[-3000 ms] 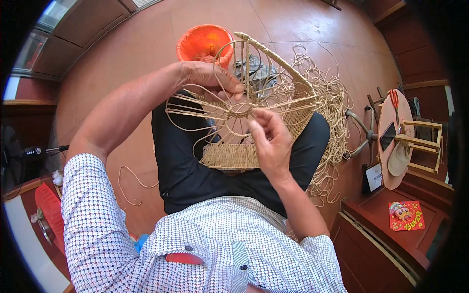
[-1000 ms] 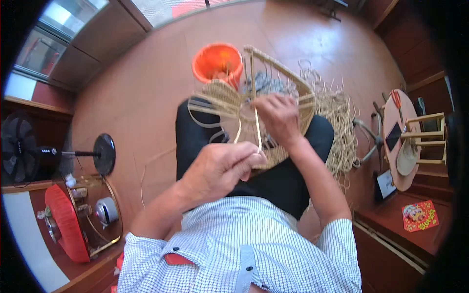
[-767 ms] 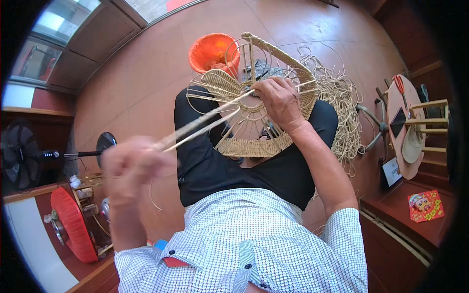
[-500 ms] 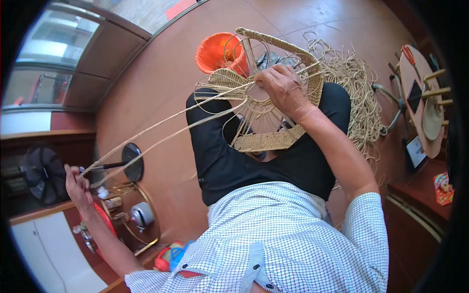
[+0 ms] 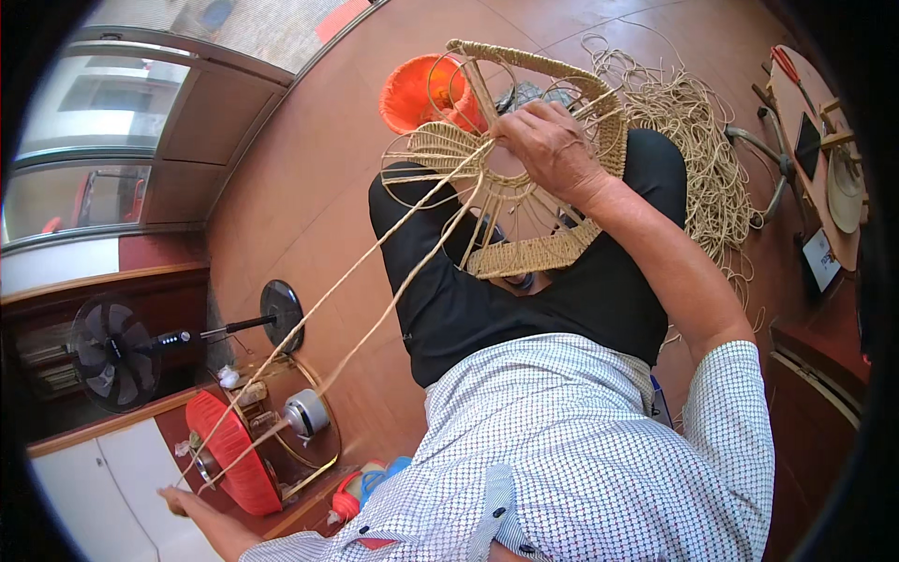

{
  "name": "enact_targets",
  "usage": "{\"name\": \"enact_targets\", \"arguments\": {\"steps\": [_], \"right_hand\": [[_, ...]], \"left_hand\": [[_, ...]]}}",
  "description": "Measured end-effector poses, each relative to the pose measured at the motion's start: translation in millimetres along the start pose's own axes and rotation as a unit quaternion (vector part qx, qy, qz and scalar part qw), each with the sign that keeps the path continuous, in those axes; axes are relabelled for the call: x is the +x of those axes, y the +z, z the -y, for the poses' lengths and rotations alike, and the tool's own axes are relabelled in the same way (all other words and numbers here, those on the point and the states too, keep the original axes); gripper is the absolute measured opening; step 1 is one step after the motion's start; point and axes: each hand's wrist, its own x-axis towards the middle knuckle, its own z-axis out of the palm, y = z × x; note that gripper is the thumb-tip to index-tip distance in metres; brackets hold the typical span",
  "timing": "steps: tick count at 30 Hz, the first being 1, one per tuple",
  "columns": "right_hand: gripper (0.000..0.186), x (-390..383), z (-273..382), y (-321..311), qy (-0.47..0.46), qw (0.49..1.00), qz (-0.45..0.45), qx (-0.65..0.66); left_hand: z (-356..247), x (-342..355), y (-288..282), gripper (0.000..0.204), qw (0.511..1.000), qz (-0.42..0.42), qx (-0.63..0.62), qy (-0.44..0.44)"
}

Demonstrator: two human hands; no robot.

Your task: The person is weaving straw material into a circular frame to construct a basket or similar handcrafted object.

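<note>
A woven frame of pale twisted cord (image 5: 534,254), with wire loops and spokes round a central ring, rests on my knees. My right hand (image 5: 538,140) is closed on cord near that ring, slightly above it. Two long strands of cord (image 5: 376,245) run from there down to the lower left, where my left hand (image 5: 175,496) grips their far part at arm's length; its fingertips are small in view.
Loose cord (image 5: 707,173) lies piled at the right beside a metal stool base (image 5: 782,161) and a wooden disc with scissors (image 5: 805,98). An orange bucket (image 5: 410,94) stands beyond the frame. A fan (image 5: 114,352) and red-covered appliance (image 5: 239,459) are at the left.
My left hand has swung from near my lap out to the lower left, drawing the strands long. My right hand stays by the ring. The view has turned.
</note>
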Motion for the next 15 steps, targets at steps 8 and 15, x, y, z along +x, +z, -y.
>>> {"name": "enact_targets", "arguments": {"steps": [8, 15], "right_hand": [[0.010, -6.3, -5.0, -3.8, 0.018, 1.000, -0.010, 0.019], [0.008, 0.3, 2.3, 1.8, -0.002, 1.000, 0.016, -0.022]], "left_hand": [[-37.8, -59.0, 36.8, 0.046, 0.912, 0.258, 0.025, 0.318], [-84.5, -666.3, -12.4, 0.031, 0.567, 0.570, -0.266, 0.532]]}}
